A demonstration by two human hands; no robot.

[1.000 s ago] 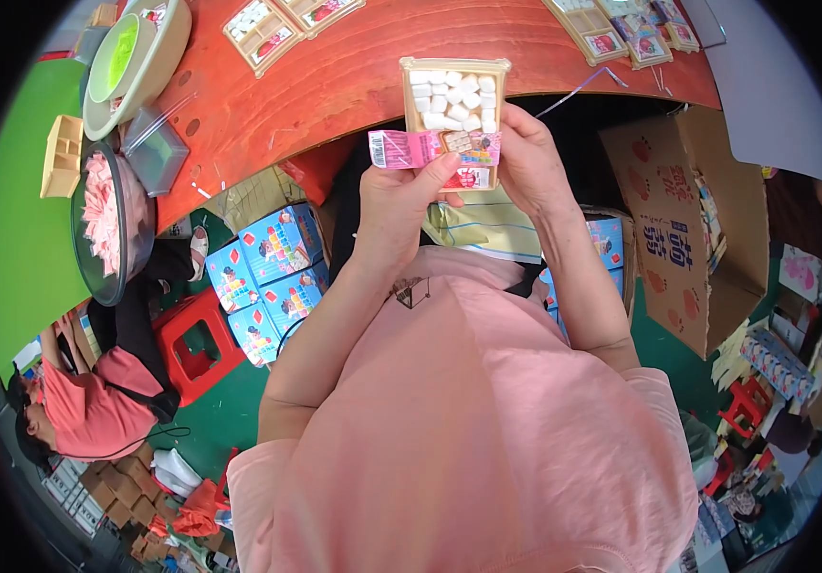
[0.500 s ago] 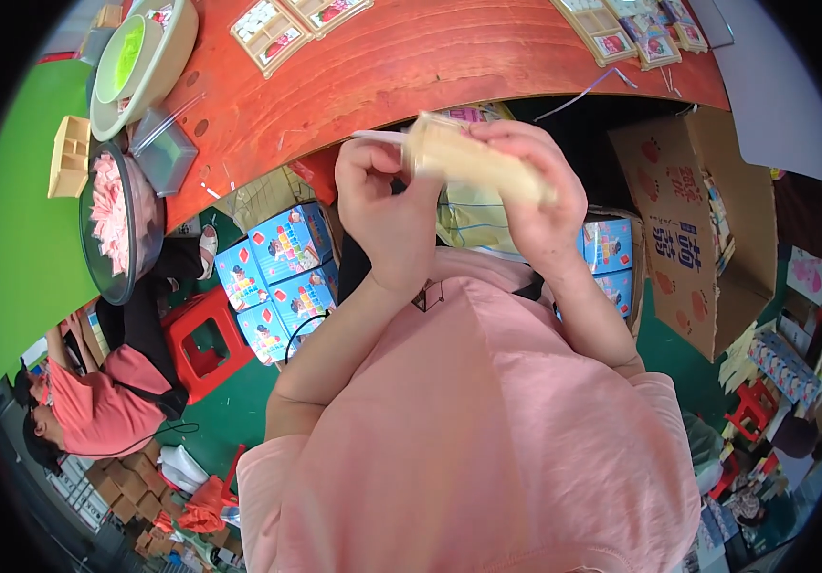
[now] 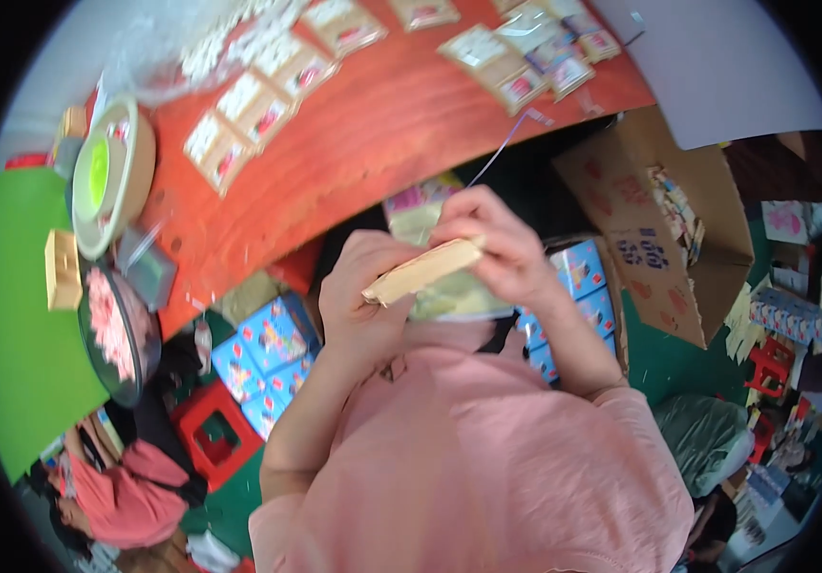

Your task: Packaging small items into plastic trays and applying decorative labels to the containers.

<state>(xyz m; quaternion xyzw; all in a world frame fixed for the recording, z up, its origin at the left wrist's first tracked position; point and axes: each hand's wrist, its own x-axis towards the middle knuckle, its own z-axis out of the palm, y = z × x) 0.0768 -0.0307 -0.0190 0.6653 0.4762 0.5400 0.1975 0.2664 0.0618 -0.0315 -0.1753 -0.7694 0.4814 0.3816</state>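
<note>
Below the red table's (image 3: 373, 162) near edge I see both hands clasping a flat tan box (image 3: 422, 270), held edge-on above my pink shirt; left hand (image 3: 365, 304) grips its lower end, right hand (image 3: 492, 246) pinches the upper end; blue cartons (image 3: 268, 358) lie beneath.

A second ago the small wooden box (image 3: 422, 270) faced upward, its white pieces showing, with pink packets pressed along its lower edge. It has since been turned on its side, so only a thin tan edge shows. The left hand (image 3: 365, 304) and right hand (image 3: 499, 250) have drawn it back from the surface's near edge toward the chest.
</note>
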